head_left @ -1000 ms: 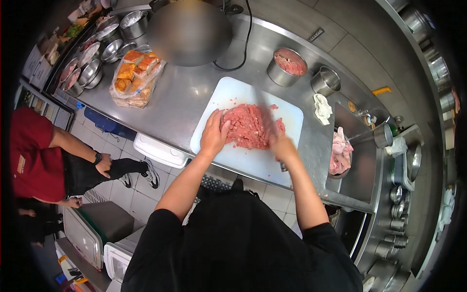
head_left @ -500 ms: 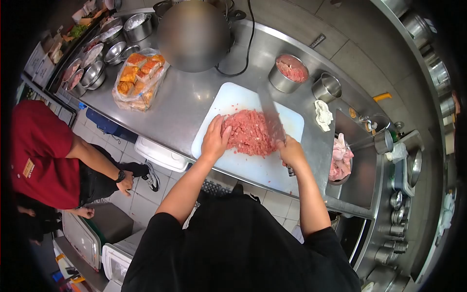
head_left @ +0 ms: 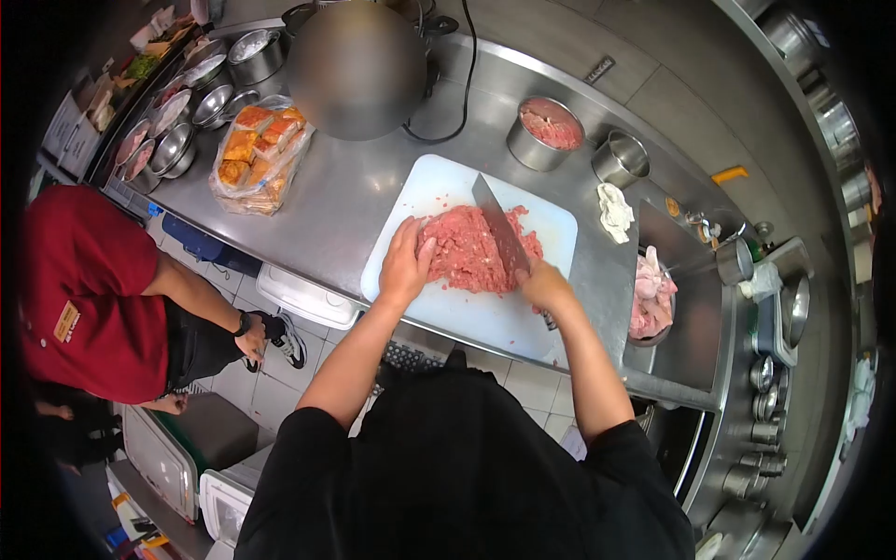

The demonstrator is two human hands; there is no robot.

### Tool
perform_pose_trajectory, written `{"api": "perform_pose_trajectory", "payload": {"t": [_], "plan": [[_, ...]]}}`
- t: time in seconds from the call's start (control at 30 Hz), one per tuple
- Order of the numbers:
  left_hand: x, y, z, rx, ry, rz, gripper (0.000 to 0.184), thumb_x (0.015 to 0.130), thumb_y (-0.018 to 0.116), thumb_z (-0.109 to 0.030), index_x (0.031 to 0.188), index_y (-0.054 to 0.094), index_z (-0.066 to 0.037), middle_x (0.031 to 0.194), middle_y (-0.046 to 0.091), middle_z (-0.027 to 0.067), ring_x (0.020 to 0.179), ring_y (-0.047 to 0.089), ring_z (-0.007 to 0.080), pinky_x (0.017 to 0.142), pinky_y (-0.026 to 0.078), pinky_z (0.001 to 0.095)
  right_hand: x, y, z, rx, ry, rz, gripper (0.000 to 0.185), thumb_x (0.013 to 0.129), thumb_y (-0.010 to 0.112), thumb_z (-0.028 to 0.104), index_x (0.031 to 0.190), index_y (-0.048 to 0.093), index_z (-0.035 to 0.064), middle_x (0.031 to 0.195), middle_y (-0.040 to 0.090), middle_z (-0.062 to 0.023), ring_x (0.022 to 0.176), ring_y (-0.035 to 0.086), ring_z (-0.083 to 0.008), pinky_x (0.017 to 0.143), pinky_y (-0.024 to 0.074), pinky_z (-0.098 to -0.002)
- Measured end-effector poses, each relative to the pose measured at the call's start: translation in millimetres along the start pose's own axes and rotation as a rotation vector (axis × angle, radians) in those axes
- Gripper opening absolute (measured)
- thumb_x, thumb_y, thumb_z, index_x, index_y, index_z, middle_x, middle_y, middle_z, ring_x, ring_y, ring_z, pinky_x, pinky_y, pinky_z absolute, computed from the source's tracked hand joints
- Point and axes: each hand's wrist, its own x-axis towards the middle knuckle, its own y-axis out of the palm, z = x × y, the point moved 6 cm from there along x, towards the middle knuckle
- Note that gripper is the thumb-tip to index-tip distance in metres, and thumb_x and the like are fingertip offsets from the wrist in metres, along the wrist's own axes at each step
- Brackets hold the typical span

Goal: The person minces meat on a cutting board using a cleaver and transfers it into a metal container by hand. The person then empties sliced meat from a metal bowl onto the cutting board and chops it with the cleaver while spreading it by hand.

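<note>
A mound of minced red meat [head_left: 465, 250] lies on a white cutting board [head_left: 439, 313]. My left hand [head_left: 405, 261] rests against the mound's left side, fingers extended and thumb apart. In my right hand [head_left: 546, 287] is the handle of a large knife [head_left: 499, 224], closed in my fingers. The blade slants up and left across the right part of the meat, with some mince on its far side. Small bits of meat are scattered on the board around the mound.
Behind the board stand a pot of meat [head_left: 545, 133] and a metal pot [head_left: 621, 159], near a white cloth [head_left: 615, 213]. Bagged bread-like pieces [head_left: 257, 159] lie left, beside metal bowls [head_left: 173, 147]. Raw meat [head_left: 651, 297] sits in the right sink. A person in red [head_left: 89, 289] stands left.
The knife has come down from a blurred position into the right side of the meat. My left hand stays beside the mound. The person in red has moved nearer on the left.
</note>
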Motion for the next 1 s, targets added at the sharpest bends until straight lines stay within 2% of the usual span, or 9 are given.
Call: {"api": "perform_pose_trajectory", "payload": {"t": [0.07, 0.13, 0.23, 0.47, 0.53, 0.6, 0.7, 0.9, 1.0], "plan": [[-0.9, -0.3, 1.5, -0.007, 0.026, -0.019, 0.052, 0.104, 0.057, -0.036, 0.144, 0.053, -0.002, 0.151, 0.050, 0.0235, 0.138, 0.049, 0.0407, 0.115, 0.040, 0.0449, -18.3, -20.2, 13.5, 0.109, -0.020, -0.085, 0.041, 0.104, 0.046, 0.031, 0.119, 0.062, -0.0039, 0.079, 0.072, -0.0260, 0.056, 0.070, -0.0345, 0.061, 0.0578, -0.0468], [-6.5, 1.3, 2.5, -0.009, 0.022, -0.004, 0.053, 0.104, 0.057, -0.036, 0.144, 0.053, -0.001, 0.150, 0.050, 0.0243, 0.139, 0.048, 0.0406, 0.116, 0.040, 0.0449, -17.1, -13.2, 5.3, 0.214, -0.026, -0.158, 0.039, 0.102, 0.050, 0.028, 0.119, 0.061, -0.0056, 0.075, 0.070, -0.0214, 0.052, 0.067, -0.0293, 0.049, 0.0528, -0.0425], [7.1, 0.1, -4.2, -0.008, 0.055, -0.018, 0.053, 0.104, 0.057, -0.036, 0.144, 0.052, -0.001, 0.150, 0.050, 0.0255, 0.139, 0.048, 0.0413, 0.116, 0.039, 0.0451, 3.1, 9.6, -3.4, -0.009, -0.070, -0.047, 0.040, 0.102, 0.048, 0.028, 0.116, 0.062, -0.0061, 0.076, 0.071, -0.0245, 0.054, 0.069, -0.0336, 0.059, 0.0573, -0.0469], [2.1, 1.3, 0.0, 0.004, 0.050, -0.016, 0.054, 0.105, 0.056, -0.035, 0.144, 0.051, 0.002, 0.149, 0.050, 0.0265, 0.139, 0.048, 0.0423, 0.117, 0.038, 0.0458, -20.1, -19.0, 30.9, 0.199, -0.054, -0.197, 0.036, 0.099, 0.051, 0.026, 0.112, 0.066, -0.0043, 0.079, 0.072, -0.0260, 0.063, 0.073, -0.0349, 0.068, 0.0580, -0.0491], [1.2, 2.5, -0.5, 0.003, 0.059, -0.025, 0.054, 0.106, 0.055, -0.035, 0.143, 0.050, 0.004, 0.149, 0.050, 0.0278, 0.138, 0.048, 0.0434, 0.117, 0.038, 0.0459, 28.3, 48.3, 2.0, -0.091, -0.117, 0.001, 0.035, 0.099, 0.056, 0.026, 0.111, 0.065, -0.0043, 0.077, 0.071, -0.0227, 0.060, 0.071, -0.0319, 0.066, 0.0579, -0.0469], [9.9, 3.1, -5.2, -0.007, 0.066, -0.045, 0.055, 0.106, 0.054, -0.036, 0.143, 0.050, 0.005, 0.149, 0.049, 0.0285, 0.138, 0.047, 0.0440, 0.117, 0.038, 0.0459, 26.3, 34.0, 6.3, -0.096, -0.199, -0.064, 0.032, 0.099, 0.056, 0.025, 0.108, 0.066, -0.0040, 0.070, 0.069, -0.0187, 0.053, 0.068, -0.0262, 0.061, 0.0577, -0.0435], [4.6, 5.5, -1.5, -0.027, -0.002, -0.066, 0.056, 0.107, 0.052, -0.037, 0.142, 0.049, 0.007, 0.149, 0.049, 0.0298, 0.139, 0.046, 0.0449, 0.118, 0.037, 0.0458, 6.5, 24.9, 15.0, 0.068, -0.098, 0.074, 0.034, 0.095, 0.055, 0.025, 0.103, 0.068, -0.0053, 0.074, 0.071, -0.0258, 0.059, 0.071, -0.0347, 0.063, 0.0569, -0.0483], [30.5, 46.2, -13.0, -0.211, -0.184, -0.009, 0.067, 0.108, 0.046, -0.048, 0.145, 0.047, 0.008, 0.152, 0.045, 0.0299, 0.144, 0.042, 0.0422, 0.121, 0.032, 0.0443, 0.5, 29.6, 0.2, 0.236, -0.212, 0.001, 0.035, 0.096, 0.057, 0.026, 0.108, 0.064, -0.0053, 0.067, 0.066, -0.0174, 0.049, 0.065, -0.0273, 0.053, 0.0522, -0.0440], [42.6, 55.6, -35.2, -0.176, -0.048, 0.061, 0.069, 0.108, 0.046, -0.049, 0.147, 0.046, 0.007, 0.154, 0.043, 0.0304, 0.146, 0.039, 0.0423, 0.122, 0.031, 0.0446, 0.5, 29.3, -9.1, 0.339, -0.193, -0.010, 0.034, 0.097, 0.057, 0.026, 0.112, 0.063, -0.0041, 0.068, 0.065, -0.0151, 0.046, 0.062, -0.0250, 0.050, 0.0504, -0.0426]]}}
